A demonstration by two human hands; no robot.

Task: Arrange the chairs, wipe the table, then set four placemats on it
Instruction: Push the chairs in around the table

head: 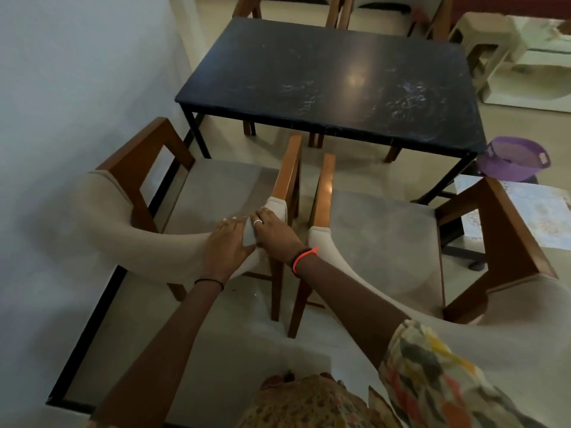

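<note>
Beside table [309,72] sits basket [500,171]; left hand [227,245], right hand [273,231] grip chair [142,242].

Head camera looks steeply down, close above left chair [216,186], table [324,75] beyond

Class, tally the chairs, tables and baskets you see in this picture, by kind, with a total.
Chairs: 4 (near left chair, near right chair, far left chair, far right chair)
Table: 1
Purple basket: 1
Total: 6
</note>
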